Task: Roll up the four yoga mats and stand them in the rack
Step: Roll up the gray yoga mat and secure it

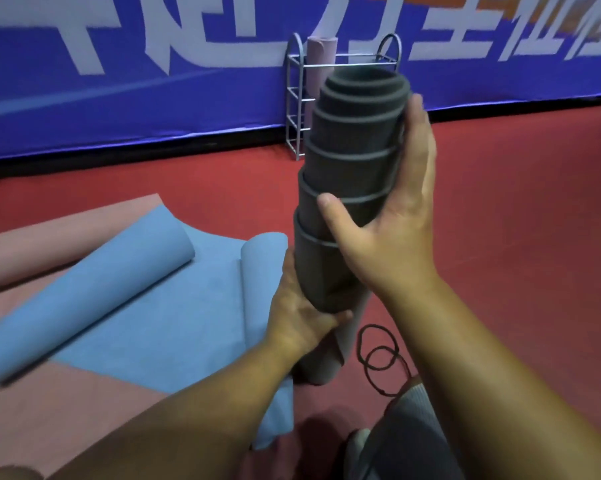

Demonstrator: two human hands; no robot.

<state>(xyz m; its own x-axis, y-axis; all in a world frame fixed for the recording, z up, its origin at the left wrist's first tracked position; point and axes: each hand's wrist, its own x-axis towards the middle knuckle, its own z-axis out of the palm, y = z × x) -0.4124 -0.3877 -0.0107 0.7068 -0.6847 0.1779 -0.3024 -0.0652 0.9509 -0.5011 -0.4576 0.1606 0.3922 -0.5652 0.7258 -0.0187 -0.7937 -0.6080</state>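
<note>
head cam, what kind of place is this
Probably a sports hall or gym: red sports floor, a blue banner along the wall, and a metal rack holding a rolled mat.

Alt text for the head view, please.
Both hands grip a grey mat, rolled unevenly so its layers telescope: right hand high, left hand low. Blue mat and pink mat lie on the floor; the rack holds one pink roll.

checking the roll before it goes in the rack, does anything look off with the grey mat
Yes. The grey mat, held upright by the left hand and right hand, has telescoped: its inner layers stick out in steps toward the top instead of ending flush. It would likely need squaring up before going in the rack.
</note>
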